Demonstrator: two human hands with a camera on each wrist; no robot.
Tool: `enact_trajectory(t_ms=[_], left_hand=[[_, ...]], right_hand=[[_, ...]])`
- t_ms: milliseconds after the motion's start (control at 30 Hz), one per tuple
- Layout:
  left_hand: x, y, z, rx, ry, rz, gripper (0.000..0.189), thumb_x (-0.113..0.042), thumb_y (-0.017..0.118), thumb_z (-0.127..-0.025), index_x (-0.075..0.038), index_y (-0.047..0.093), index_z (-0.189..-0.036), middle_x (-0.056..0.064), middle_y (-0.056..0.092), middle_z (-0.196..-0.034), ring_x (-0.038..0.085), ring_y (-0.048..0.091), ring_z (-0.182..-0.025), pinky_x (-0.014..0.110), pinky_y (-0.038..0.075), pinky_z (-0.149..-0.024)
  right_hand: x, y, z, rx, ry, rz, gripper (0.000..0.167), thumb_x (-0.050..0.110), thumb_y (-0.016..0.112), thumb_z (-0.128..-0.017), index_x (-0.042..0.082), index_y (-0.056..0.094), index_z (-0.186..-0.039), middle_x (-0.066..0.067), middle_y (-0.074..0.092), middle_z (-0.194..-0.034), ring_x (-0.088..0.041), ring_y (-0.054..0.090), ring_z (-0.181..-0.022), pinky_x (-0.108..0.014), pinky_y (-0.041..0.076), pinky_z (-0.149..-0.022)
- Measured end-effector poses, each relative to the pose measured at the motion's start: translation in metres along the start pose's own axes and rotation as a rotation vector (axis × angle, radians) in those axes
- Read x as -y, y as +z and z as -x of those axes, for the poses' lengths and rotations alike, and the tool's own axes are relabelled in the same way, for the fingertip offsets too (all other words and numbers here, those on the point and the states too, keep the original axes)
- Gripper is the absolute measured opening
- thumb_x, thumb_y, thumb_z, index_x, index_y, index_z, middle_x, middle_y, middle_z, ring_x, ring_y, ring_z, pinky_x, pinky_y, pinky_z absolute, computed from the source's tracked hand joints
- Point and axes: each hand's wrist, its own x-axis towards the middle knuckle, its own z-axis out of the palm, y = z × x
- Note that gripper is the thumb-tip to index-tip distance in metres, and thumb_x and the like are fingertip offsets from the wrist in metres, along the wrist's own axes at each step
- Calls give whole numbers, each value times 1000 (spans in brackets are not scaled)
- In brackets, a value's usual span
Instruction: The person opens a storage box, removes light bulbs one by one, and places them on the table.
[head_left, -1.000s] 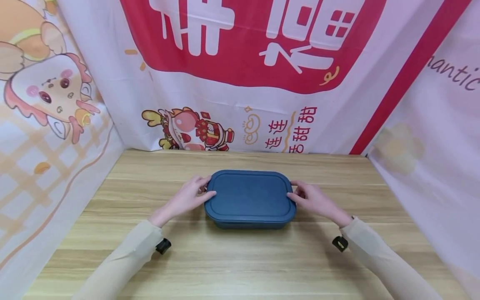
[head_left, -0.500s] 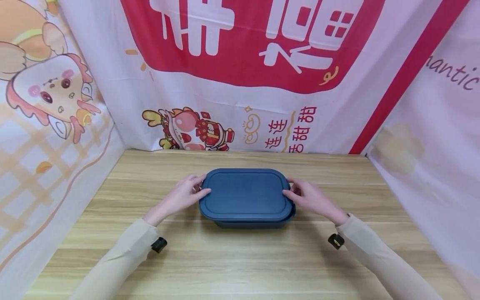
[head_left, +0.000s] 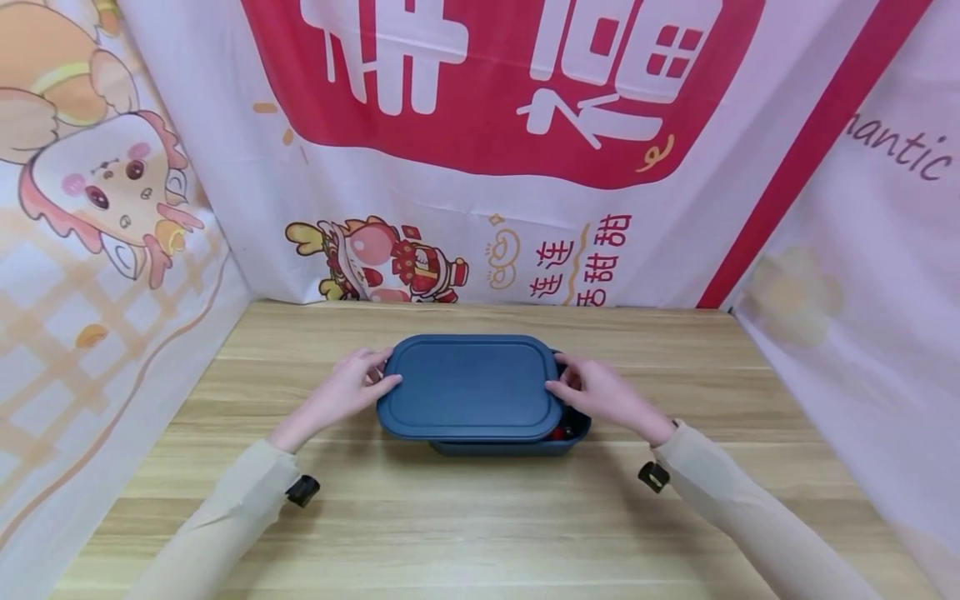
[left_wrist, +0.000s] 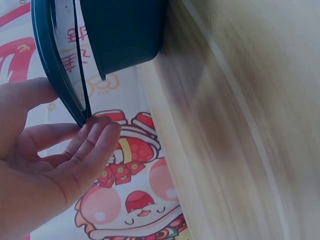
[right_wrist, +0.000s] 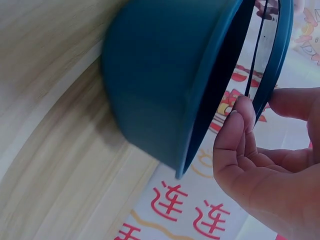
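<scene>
A dark blue lid (head_left: 468,387) with rounded corners hangs raised over a matching food container (head_left: 502,448), shifted to its left. My left hand (head_left: 351,388) pinches the lid's left end, thumb on top and fingers beneath. At the other end my right hand (head_left: 603,392) pinches the lid the same way. In both wrist views a gap shows between the lid (right_wrist: 280,55) and the container (right_wrist: 160,80), which stands on the table. Its right end is uncovered, and small red and dark items (head_left: 558,432) show inside; the lid hides the others.
The wood-grain table (head_left: 480,525) runs out to the front and both sides. A printed cloth (head_left: 480,200) hangs at the table's back edge, with more printed cloth on the left and right. A black band (head_left: 302,491) is on each sleeve.
Both hands have lifted the lid off the container and carried it left. The container has stayed in place, and its right end with the items inside has come into view.
</scene>
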Motion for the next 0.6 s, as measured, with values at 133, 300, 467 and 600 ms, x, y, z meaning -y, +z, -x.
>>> enact_trajectory(t_ms=[133,300,467,600], left_hand=[[4,-6,2,1,-20,-16,51,-16,68,-93,14,55,-133,24,66,-103,23,63,-81,27,55,-66],[6,-15,4,4,-59,-32,51,-13,68,-93,15,54,-132,27,66,-103,25,66,-82,32,58,-67],[8,-25,9,11,-103,-25,50,-11,66,-93,16,53,-133,30,66,-105,29,67,-84,37,59,-69],[13,-30,15,-6,-107,-19,49,-10,66,-92,17,54,-131,31,66,-104,28,67,-82,34,59,-67]], right_hand=[[8,4,-4,14,-20,4,55,26,65,-96,-8,51,-137,-2,66,-79,-6,55,-62,-19,46,-57],[18,11,-8,30,-26,-13,55,26,66,-96,-7,51,-137,-2,66,-80,-6,54,-62,-19,46,-57],[28,16,-12,32,-51,-31,39,26,67,-95,0,59,-122,0,62,-77,-8,52,-59,-20,44,-54],[34,21,-17,33,-86,-29,29,25,67,-95,2,60,-112,0,61,-75,-7,51,-59,-20,44,-54]])
